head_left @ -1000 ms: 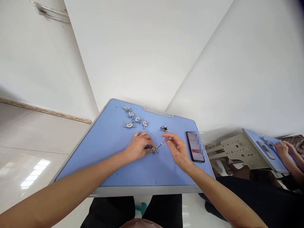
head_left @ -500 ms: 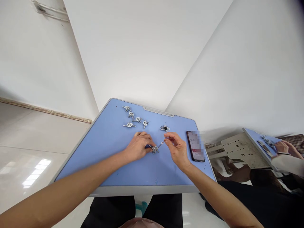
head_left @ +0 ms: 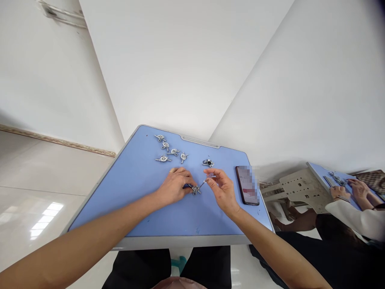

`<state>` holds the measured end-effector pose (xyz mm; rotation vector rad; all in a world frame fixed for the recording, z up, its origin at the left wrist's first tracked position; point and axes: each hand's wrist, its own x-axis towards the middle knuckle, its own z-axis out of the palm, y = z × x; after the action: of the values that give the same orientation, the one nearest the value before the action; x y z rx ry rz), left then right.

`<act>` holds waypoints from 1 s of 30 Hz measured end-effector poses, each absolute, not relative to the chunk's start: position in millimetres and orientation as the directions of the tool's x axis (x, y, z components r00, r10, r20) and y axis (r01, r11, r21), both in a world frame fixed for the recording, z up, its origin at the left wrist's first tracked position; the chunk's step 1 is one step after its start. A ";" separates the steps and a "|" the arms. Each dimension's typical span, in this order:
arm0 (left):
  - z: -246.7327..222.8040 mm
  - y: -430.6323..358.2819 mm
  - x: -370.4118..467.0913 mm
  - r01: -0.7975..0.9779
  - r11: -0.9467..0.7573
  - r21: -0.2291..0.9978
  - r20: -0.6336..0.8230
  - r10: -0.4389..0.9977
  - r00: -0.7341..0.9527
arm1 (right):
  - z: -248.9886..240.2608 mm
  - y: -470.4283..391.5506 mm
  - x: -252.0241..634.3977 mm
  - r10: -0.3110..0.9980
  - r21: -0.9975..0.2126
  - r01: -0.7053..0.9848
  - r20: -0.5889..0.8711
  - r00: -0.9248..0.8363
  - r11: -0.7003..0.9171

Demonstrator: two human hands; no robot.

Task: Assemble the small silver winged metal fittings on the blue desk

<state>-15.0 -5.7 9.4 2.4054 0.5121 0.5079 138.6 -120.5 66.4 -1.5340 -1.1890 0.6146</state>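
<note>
My left hand point(head_left: 174, 187) pins a small silver metal fitting point(head_left: 196, 189) to the middle of the blue worktop point(head_left: 135, 200); my right hand point(head_left: 221, 188) pinches a thin clear-handled tool point(head_left: 204, 182) touching it. Five similar fittings point(head_left: 170, 149) lie near the far left corner.

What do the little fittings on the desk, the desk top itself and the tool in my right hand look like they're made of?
The small fittings look like bright bare metal: silver-grey with shiny glints. The desk top seems to be matte blue plastic or laminate, with a grey edge. The tool in the right hand has a thin shiny shaft, probably steel; its handle is too small to judge. The left hand steadies another fitting.
</note>
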 end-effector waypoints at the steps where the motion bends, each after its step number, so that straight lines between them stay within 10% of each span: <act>1: 9.8 -5.9 -15.1 0.234 -0.732 0.640 0.227 0.472 0.852 | 66.5 -120.7 139.2 0.906 -0.915 0.400 0.210 0.368 0.050; 30: 11.1 -6.3 -15.4 0.241 -0.722 0.648 0.213 0.476 0.853 | 70.9 -125.8 142.2 0.891 -0.859 0.498 0.311 0.329 0.116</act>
<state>-15.4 -6.3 11.1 2.3943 0.5195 0.4889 142.2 -125.8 70.9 -1.5317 -1.3148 0.4649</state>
